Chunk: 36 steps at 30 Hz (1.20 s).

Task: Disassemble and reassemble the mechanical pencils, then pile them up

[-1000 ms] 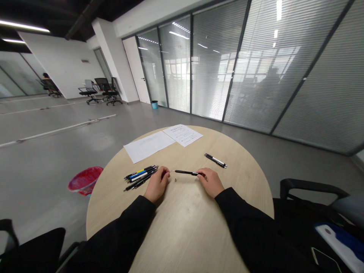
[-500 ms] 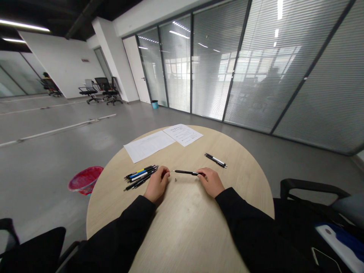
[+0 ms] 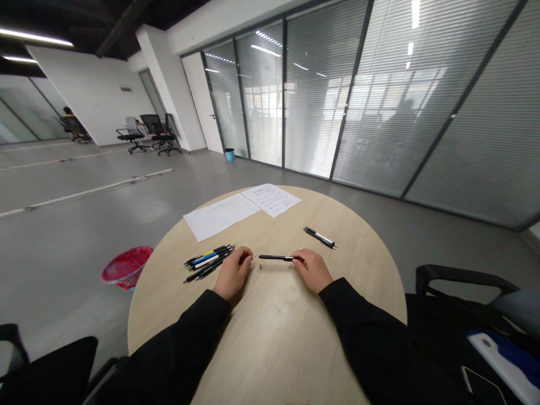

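Observation:
A slim black pen (image 3: 274, 257) lies level between my hands, just above the table, its thin tip pointing left. My right hand (image 3: 313, 269) pinches its right end between thumb and fingers. Close to the tip, my left hand (image 3: 234, 274) is closed in a pinch; something thin and pale shows at its fingertips, too small to name. Below the pen's left end, a tiny dark cone-shaped piece (image 3: 260, 266) sits on the tabletop. Beside my left hand is a pile of several pens (image 3: 206, 261), black with blue, white and yellow parts.
Two more pens (image 3: 320, 238) rest on the round wooden table (image 3: 278, 337) at right. Printed sheets (image 3: 221, 215) lie toward the far edge. A red basin (image 3: 126, 267) stands on the floor at left, and a chair (image 3: 459, 281) is at right.
The pen's left end has dipped slightly and come a little closer to my left fingertips. Both hands stay almost in place.

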Tool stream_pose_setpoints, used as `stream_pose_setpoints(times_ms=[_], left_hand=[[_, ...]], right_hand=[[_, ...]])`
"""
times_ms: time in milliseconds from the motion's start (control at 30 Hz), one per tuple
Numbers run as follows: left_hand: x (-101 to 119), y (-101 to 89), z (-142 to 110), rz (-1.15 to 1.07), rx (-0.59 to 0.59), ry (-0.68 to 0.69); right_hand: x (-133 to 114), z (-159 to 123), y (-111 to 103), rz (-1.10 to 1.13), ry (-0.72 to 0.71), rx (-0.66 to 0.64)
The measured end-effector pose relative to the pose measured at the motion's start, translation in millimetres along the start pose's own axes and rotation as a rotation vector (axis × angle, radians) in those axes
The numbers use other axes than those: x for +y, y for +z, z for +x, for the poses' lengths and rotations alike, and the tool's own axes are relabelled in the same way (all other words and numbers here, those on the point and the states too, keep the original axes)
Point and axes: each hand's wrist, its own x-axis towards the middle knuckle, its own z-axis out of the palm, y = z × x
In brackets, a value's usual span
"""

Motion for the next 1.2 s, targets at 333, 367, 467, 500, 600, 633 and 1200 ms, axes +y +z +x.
stream_pose_setpoints(times_ms=[333, 367, 467, 500, 600, 633, 1200], left_hand=[[-2, 2.4, 1, -0.257, -0.023, -0.075], [-3, 3.1, 1, -0.287, -0.023, -0.079], [-6, 5.1, 1, -0.354, -0.026, -0.091], [-7, 5.7, 1, -0.369, -0.027, -0.096], [-10, 7.1, 1, -0.408, -0.023, -0.108], [-11, 7.5, 1, -0.416, -0.020, -0.110], [-5, 9.7, -1, -0.408, -0.084, -0.068]], right_hand=[[-2, 0, -1, 0.010, 0.000, -0.005], [-2, 0, -1, 0.009, 0.000, -0.004], [-2, 0, -1, 0.010, 0.001, -0.003], [-2, 0, -1, 0.010, 0.002, -0.004], [-2, 0, -1, 0.011, 0.001, -0.007], [-2, 0, -1, 0.012, 0.000, -0.006], [-6, 0, -3, 0.024, -0.003, -0.013]])
